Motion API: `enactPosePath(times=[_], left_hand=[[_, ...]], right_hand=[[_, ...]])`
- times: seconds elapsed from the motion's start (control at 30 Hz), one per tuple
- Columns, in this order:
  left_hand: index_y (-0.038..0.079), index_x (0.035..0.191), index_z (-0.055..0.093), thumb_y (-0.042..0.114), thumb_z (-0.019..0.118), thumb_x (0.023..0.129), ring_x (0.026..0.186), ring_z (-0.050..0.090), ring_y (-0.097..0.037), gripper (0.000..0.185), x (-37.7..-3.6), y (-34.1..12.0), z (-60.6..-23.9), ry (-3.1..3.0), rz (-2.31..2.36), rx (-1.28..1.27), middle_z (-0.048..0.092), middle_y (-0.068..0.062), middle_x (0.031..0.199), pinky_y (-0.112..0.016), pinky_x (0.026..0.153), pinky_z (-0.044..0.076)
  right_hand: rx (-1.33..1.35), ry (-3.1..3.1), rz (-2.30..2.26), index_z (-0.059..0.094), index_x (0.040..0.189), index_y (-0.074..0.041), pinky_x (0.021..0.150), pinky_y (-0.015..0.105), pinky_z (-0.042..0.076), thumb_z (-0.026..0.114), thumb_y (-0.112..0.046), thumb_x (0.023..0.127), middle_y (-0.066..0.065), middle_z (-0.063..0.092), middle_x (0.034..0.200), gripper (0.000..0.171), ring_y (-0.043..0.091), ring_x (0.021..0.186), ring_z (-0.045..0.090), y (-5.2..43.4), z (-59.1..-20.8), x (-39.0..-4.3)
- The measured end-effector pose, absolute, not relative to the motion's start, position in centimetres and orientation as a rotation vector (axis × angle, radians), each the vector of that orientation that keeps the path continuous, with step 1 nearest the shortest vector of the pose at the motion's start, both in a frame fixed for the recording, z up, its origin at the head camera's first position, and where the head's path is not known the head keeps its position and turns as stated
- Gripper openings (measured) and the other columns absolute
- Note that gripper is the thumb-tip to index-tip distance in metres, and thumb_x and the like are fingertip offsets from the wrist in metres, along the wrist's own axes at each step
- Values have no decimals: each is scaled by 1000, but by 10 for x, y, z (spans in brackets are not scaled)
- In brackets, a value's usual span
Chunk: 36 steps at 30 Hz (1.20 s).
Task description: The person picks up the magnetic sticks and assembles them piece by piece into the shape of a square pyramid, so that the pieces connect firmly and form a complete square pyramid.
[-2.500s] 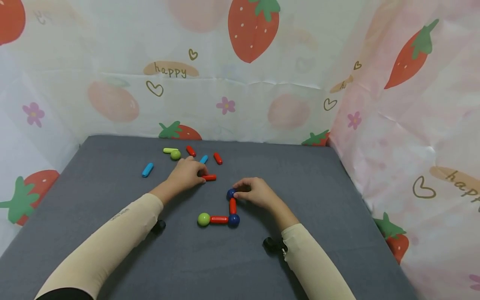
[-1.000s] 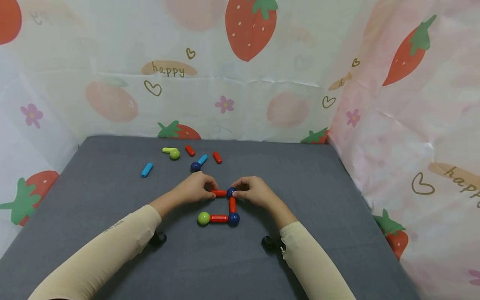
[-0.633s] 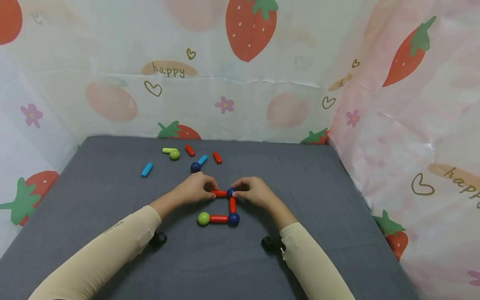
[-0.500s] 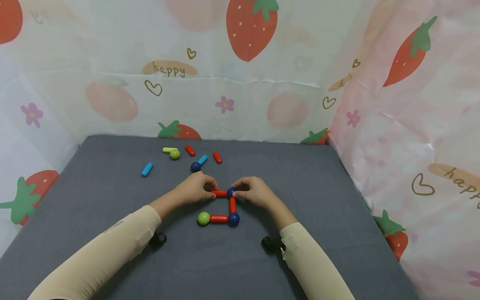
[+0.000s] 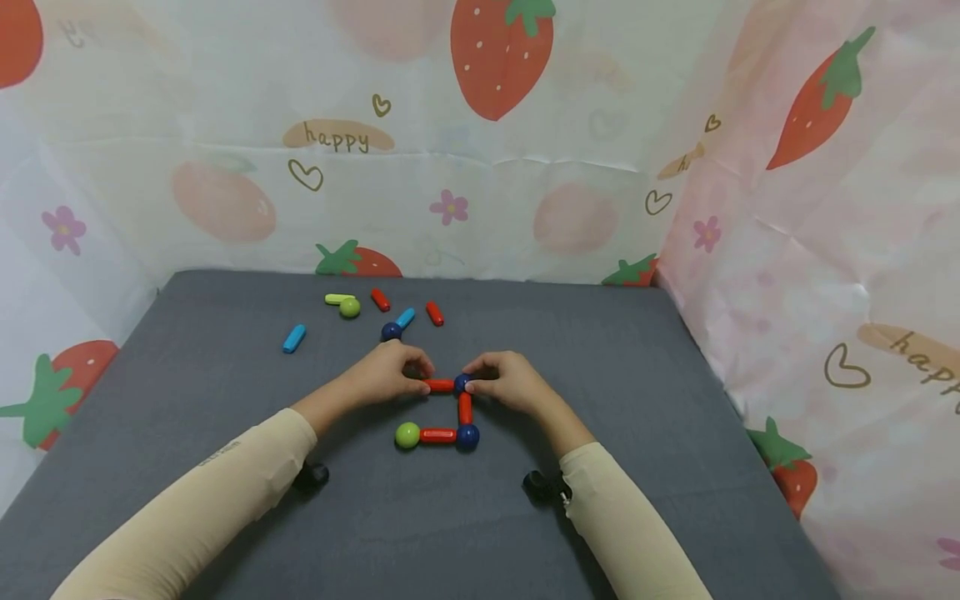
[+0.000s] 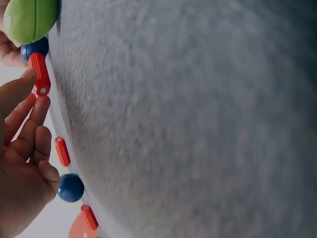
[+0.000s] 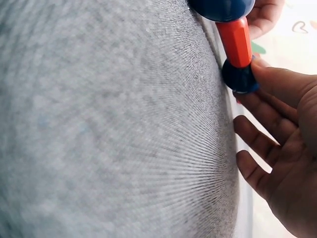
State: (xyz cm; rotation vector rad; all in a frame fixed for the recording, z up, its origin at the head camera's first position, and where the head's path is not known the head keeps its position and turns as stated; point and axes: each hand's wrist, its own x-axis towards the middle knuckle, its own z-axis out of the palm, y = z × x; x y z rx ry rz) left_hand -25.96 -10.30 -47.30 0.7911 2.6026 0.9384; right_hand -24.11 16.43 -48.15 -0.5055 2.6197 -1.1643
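Note:
My right hand (image 5: 513, 383) pinches a dark blue ball (image 7: 238, 77) between thumb and fingertips. Two red rods meet that ball: one (image 5: 466, 410) runs toward me to a second blue ball (image 5: 467, 437), the other (image 5: 441, 386) points left. Around the free end of the left-pointing rod, my left hand (image 5: 386, 372) has its thumb and index finger parted; in the left wrist view the thumb tip overlaps the rod and the rod's end face shows. From the nearer blue ball, another red rod (image 5: 438, 436) leads left to a green ball (image 5: 407, 436).
Behind the left hand lie a blue ball (image 5: 391, 332) against a light blue rod (image 5: 406, 317), two loose red rods (image 5: 435, 313), a green ball (image 5: 349, 307) and a yellow-green rod (image 5: 339, 298). Another light blue rod (image 5: 294, 338) lies farther left on the grey cloth (image 5: 600, 358).
My left hand has brought a red rod from the back to the upper blue ball, then loosened its fingers and drawn slightly left. The right hand has stayed at the ball.

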Motion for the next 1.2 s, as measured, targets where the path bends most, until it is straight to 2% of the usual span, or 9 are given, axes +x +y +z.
enactPosePath(times=[0.27, 0.53, 0.77, 1.2], left_hand=[[15, 119, 74, 27, 81, 91, 109, 63, -20, 31, -264, -112, -465, 2689, 924, 715, 73, 2, 114, -43, 96, 53], [11, 125, 71, 24, 79, 93, 117, 55, -28, 35, -269, -126, -454, 2785, 1000, 641, 67, -6, 123, -48, 100, 47], [6, 130, 68, 18, 78, 93, 119, 55, -32, 40, -285, -139, -446, 2772, 1074, 613, 66, -11, 127, -50, 100, 48], [10, 137, 65, 12, 75, 94, 128, 49, -37, 44, -310, -152, -458, 2781, 939, 549, 60, -13, 136, -53, 102, 47]], right_hand=[[-495, 2624, -1157, 77, 112, -23, 80, 33, 53, 78, -28, 93, -4, 72, 109, 19, 17, 95, 62, 167, -481, -243], [-489, 2613, -1164, 77, 112, -24, 77, 32, 53, 78, -27, 93, -4, 71, 109, 19, 18, 94, 61, 167, -481, -243], [-494, 2611, -1162, 77, 111, -24, 80, 32, 52, 78, -27, 93, -5, 72, 109, 19, 18, 96, 61, 168, -480, -244], [-504, 2592, -1182, 77, 112, -23, 77, 31, 52, 78, -28, 93, -4, 72, 109, 20, 18, 93, 60, 167, -481, -242]])
